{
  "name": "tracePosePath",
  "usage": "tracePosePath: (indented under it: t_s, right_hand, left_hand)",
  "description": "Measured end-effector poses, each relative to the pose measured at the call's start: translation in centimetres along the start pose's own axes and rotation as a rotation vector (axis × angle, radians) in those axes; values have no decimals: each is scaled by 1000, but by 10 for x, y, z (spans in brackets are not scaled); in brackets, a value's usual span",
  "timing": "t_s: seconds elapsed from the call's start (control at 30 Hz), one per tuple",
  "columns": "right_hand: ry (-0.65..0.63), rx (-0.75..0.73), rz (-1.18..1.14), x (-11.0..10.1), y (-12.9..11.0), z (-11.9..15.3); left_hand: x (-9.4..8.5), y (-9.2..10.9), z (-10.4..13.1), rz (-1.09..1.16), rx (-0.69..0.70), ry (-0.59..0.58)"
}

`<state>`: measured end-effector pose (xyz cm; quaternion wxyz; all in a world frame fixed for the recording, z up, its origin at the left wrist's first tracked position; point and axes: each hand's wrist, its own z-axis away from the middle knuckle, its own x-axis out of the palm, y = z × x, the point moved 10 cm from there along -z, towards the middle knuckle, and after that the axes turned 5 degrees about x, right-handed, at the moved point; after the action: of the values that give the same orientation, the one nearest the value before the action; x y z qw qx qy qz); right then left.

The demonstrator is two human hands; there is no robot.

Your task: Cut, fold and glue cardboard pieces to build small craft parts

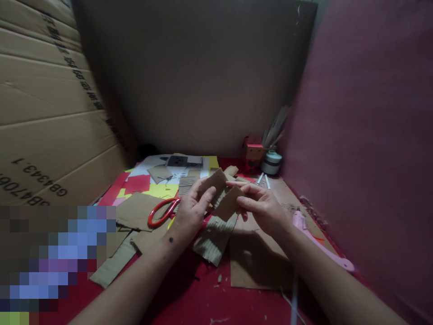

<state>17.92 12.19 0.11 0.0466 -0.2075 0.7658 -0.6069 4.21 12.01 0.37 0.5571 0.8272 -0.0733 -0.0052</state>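
Observation:
My left hand (196, 203) pinches a small brown cardboard piece (216, 179) between thumb and fingers. A second cardboard flap (229, 204) is gripped by my right hand (257, 198), its thumb on the near face. The two stand close together with a torn, corrugated edge between them; whether they are one folded piece or two, I cannot tell. Below them lies a strip of peeled corrugated cardboard (215, 243). A flat cardboard sheet (257, 266) rests under my right hand. Red-handled scissors (162, 214) are beside my left wrist, their blades hidden.
A pink glue gun (321, 246) lies right of my right forearm. Farther back are a small cardboard box (253, 153), a mint-green jar (271, 162) and red paper (138, 183). Cardboard scraps (140, 211) cover the left. A large carton (61, 104) and a pink wall (365, 135) flank the red tabletop (179, 289).

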Motion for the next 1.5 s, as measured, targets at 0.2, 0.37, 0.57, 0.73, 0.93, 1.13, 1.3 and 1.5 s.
tracePosePath:
  t_s: [0.2, 0.37, 0.57, 0.73, 0.93, 1.13, 1.3, 1.5]
  right_hand:
    - [55, 18, -111, -7, 8, -4]
    - [42, 14, -128, -4, 8, -6]
    - [79, -9, -74, -5, 8, -4]
    - [51, 16, -171, 0, 14, -5]
    - [38, 38, -294, 2, 19, -5]
    - [33, 82, -327, 4, 23, -4]
    - [-7, 114, -382, 9, 26, -4]
    - [26, 195, -442, 9, 31, -2]
  left_hand:
    - [10, 13, 3, -54, 83, -150]
    - [21, 8, 8, -77, 78, -205]
    - [17, 3, 6, -190, 106, -149]
    - [14, 5, 6, -256, 129, -142]
    - [13, 9, 7, -301, 160, -141]
    - [15, 27, 7, -501, 322, -132]
    - [20, 25, 9, -479, 347, -196]
    - [17, 18, 11, -420, 291, -218]
